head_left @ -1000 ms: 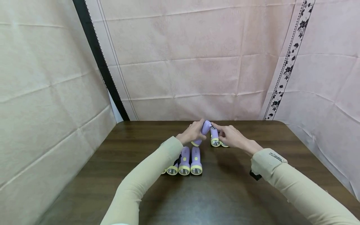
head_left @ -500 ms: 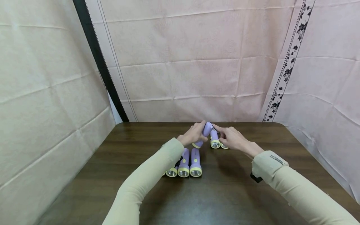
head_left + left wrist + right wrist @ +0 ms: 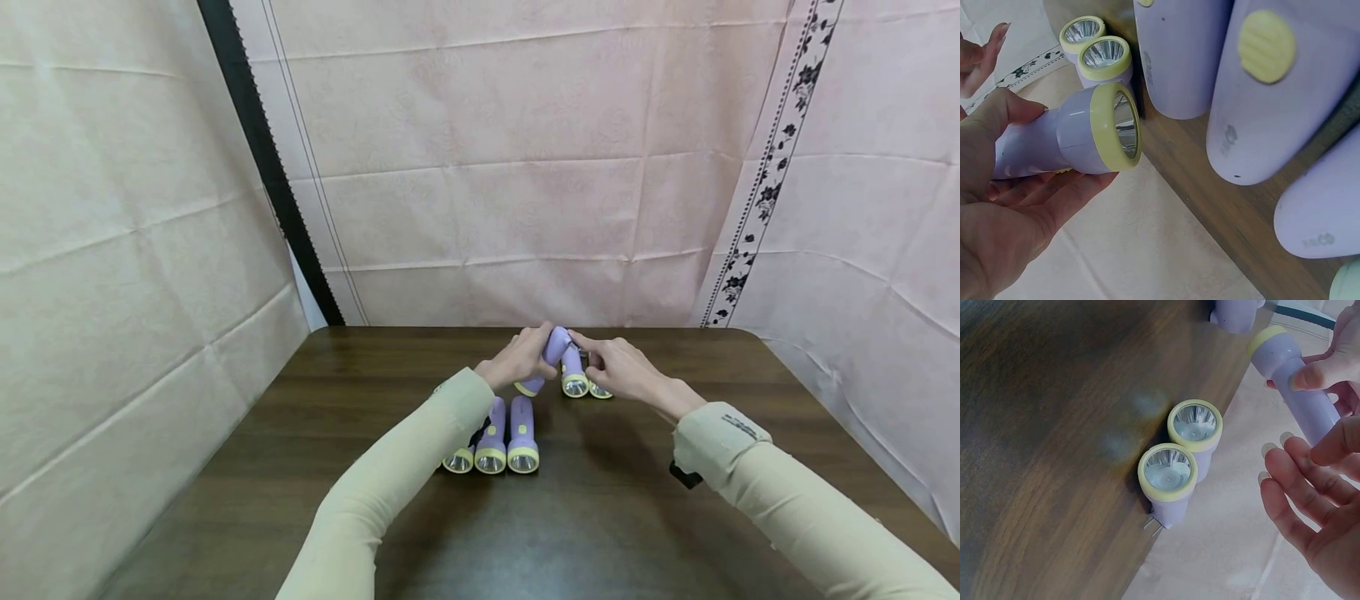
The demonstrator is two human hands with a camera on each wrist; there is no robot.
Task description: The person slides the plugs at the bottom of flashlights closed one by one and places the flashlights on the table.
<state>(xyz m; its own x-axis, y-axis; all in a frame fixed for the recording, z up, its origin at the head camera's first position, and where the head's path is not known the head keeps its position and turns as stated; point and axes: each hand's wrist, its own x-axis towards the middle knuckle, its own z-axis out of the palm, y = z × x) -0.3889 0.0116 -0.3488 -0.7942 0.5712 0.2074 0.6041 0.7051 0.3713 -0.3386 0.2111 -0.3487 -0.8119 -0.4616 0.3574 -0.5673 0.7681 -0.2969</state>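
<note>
A pale purple flashlight with a yellow rim (image 3: pixel 556 346) is held by my left hand (image 3: pixel 516 360), thumb on one side and fingers beneath, as the left wrist view shows. It tilts, lens end (image 3: pixel 1125 128) low and tail end up to the right. My right hand (image 3: pixel 628 368) is at that tail, one finger touching it beside small dark prongs; the other fingers (image 3: pixel 1294 481) are loosely bent around nothing. Much of the tail is hidden behind the right hand in the right wrist view. Beyond the hands, two similar flashlights (image 3: pixel 1169 472) lie side by side, one with two metal prongs (image 3: pixel 1154 525) out.
Closer to me, a row of several matching flashlights (image 3: pixel 522 435) lies on the dark wooden table (image 3: pixel 637 517), lenses toward me; my left sleeve (image 3: pixel 420 442) covers part of the row. Pale cloth (image 3: pixel 480 208) hangs behind the table and at both sides.
The held flashlight has shifted very slightly to the right, toward my right hand. Both hands otherwise keep nearly the same place, and the flashlights on the table have not moved.
</note>
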